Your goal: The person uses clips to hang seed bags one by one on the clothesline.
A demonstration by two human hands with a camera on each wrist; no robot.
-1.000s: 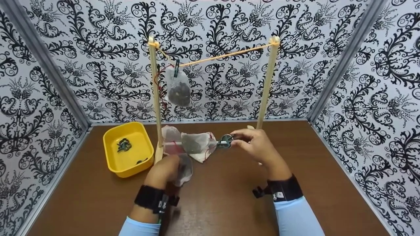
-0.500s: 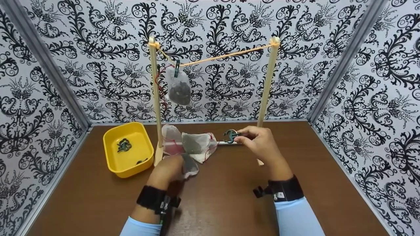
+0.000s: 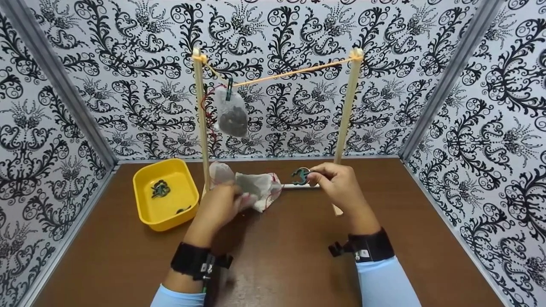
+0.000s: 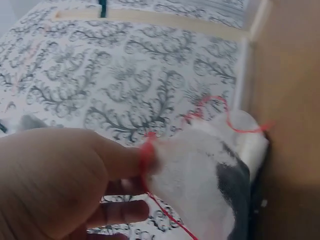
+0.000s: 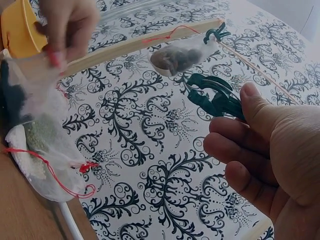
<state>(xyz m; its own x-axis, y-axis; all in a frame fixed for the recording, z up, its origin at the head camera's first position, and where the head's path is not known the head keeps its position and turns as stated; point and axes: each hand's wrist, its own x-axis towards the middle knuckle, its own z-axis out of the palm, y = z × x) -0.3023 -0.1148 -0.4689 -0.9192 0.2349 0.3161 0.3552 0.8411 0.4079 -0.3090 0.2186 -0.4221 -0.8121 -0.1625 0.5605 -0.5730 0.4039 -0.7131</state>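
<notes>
Bag [image 4: 192, 172] pinched in my left hand [image 3: 217, 204], clip [image 5: 209, 103] in my right hand [image 3: 339, 181]; one bag [image 3: 232, 119] hangs beyond, loose bags [image 3: 256, 184] alongside to go.

The head view looks forward and down from above, farthest off, over the left hand [image 3: 221, 202], right hand [image 3: 339, 183], counter [image 3: 281, 256] and patterned wall [image 3: 277, 128]. The left wrist view sits close at the left hand, tipped so the counter runs up its right side. The right wrist view, close at the right hand, faces left past the clip [image 5: 212, 95], sharing the hanging bag [image 5: 175, 59] with the head view.
</notes>
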